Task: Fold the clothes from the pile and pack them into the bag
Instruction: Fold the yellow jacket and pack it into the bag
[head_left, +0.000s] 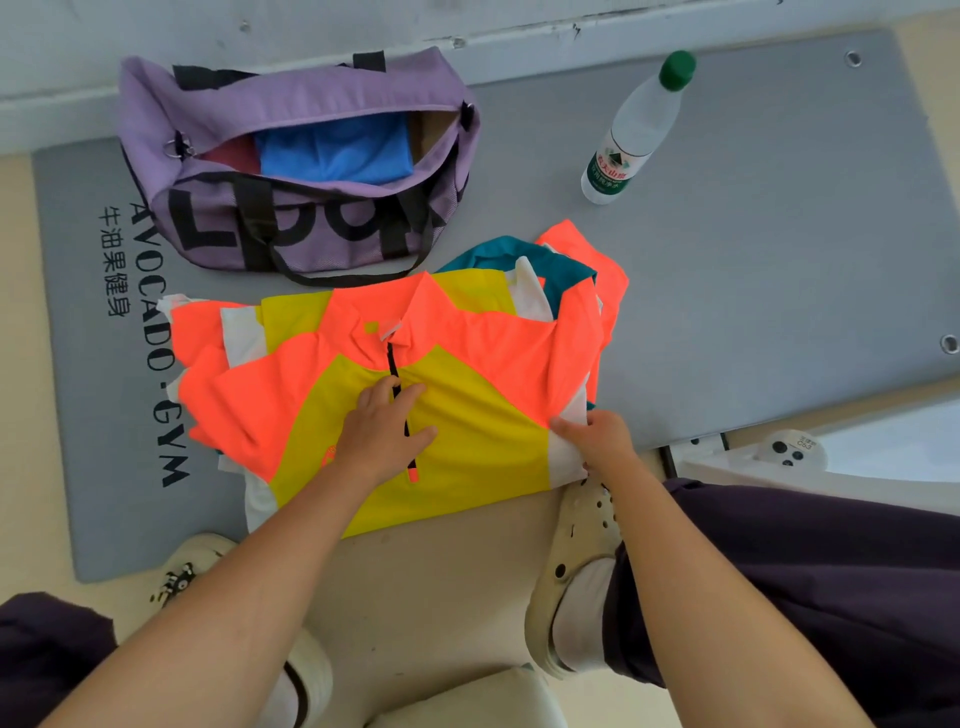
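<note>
Your left hand (387, 431) lies flat, fingers straight, pressing on the chest of the orange and yellow shirt (467, 415), right over its short black zip; your right hand (597, 441) pinches the shirt's white side edge, though the fingertips are tucked under the cloth, so how firmly is hard to say; the shirt is spread on top of the pile (566, 275) of similar garments on the grey mat (727, 260), just in front of the purple bag (311, 171), which stands open with a blue folded item (337, 148) already inside; this fabric looks thin, light and slick, so expect it to slide and sag; keep the flat palm as the anchor, take the side seam near the hem, and fold inward along the zip line; lift only one layer, since the pieces beneath may cling and come along.
</note>
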